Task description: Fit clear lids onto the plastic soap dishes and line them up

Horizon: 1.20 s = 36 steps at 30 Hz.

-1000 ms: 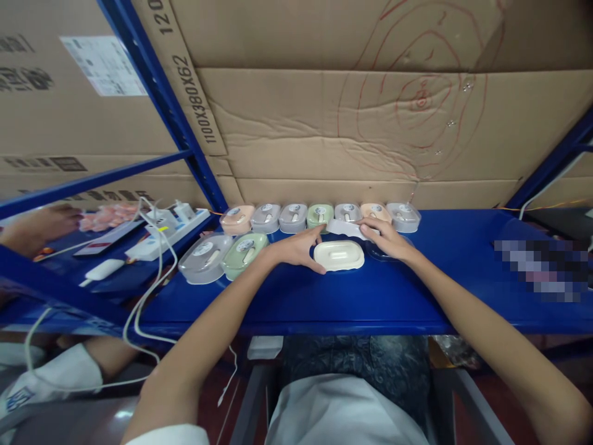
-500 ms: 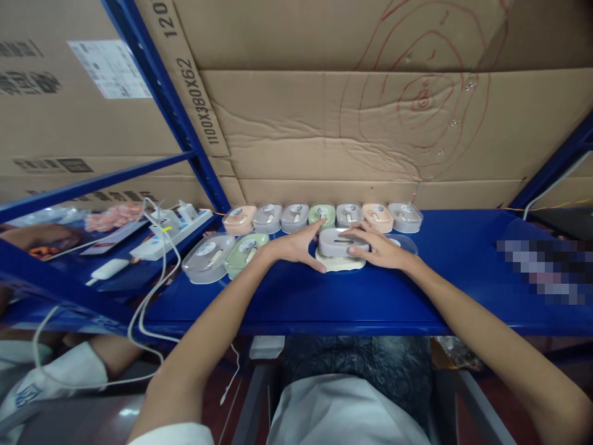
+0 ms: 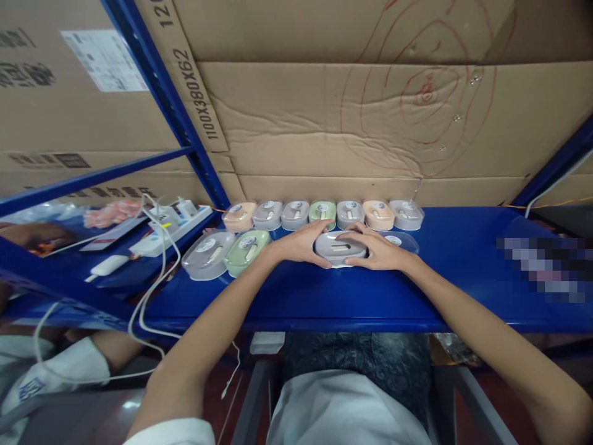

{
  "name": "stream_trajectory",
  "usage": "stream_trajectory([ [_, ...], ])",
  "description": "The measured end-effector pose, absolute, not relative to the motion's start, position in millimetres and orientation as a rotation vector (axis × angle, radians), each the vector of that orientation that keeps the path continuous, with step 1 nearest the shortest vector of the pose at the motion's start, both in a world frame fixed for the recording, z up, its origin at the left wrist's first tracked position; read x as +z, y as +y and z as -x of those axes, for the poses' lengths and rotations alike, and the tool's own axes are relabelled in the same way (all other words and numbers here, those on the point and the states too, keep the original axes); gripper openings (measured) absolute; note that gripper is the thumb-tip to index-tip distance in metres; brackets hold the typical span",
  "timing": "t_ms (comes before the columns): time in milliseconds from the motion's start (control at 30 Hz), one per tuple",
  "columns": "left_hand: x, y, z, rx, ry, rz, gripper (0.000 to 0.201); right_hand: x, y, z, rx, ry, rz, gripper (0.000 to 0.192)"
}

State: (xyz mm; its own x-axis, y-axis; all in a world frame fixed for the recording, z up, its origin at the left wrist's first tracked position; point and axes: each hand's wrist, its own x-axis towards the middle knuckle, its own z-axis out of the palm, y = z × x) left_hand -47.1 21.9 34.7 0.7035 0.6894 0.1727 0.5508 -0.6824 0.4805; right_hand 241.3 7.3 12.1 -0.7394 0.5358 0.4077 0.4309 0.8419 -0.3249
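A grey oval box lid [image 3: 340, 248] with a slot in its top sits between my two hands, low over the shelf. Only a thin edge of the pale base [image 3: 343, 266] shows beneath it. My left hand [image 3: 307, 243] curves around its left end, thumb at the near side. Around the right end wraps my right hand [image 3: 376, 248], with its fingers on the far rim and thumb in front. Just behind stand a green lidded box [image 3: 322, 213] and a grey lidded box [image 3: 349, 214]. A clear cover [image 3: 404, 241] with a round sticker lies partly behind my right hand.
More lidded boxes line the cardboard back wall [image 3: 306, 136], including a peach box [image 3: 239, 216]. A large grey box [image 3: 208, 254] and a green box [image 3: 247, 252] stand at left. Beyond the blue post are a power strip [image 3: 178, 232], white cables and another person's arm.
The grey lid has come down onto the pale base, which is now mostly covered. My right hand has shifted from the lid's top to its right end; my left hand has closed in.
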Motion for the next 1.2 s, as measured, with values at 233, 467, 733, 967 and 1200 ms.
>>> stream_trajectory([
  [233,30.1,25.0,47.1,0.445,0.950,-2.569,0.109,9.0,9.1,-242.3,0.338,-2.554,0.745,0.067],
  [467,28.6,24.8,45.9,0.391,0.943,-2.557,0.090,7.8,10.0,-242.4,0.338,-2.571,0.778,0.073],
  [733,28.0,19.3,41.7,0.419,0.927,-2.517,0.106,22.8,8.6,-248.9,0.277,-2.494,0.769,0.077],
  [967,31.2,15.2,39.7,0.366,0.998,-2.524,0.106,50.0,25.1,-312.0,0.140,-2.471,1.057,0.057],
  [1200,33.8,14.0,38.1,0.385,0.968,-2.548,0.088,24.8,46.5,-337.8,0.389,-2.571,1.160,0.066],
])
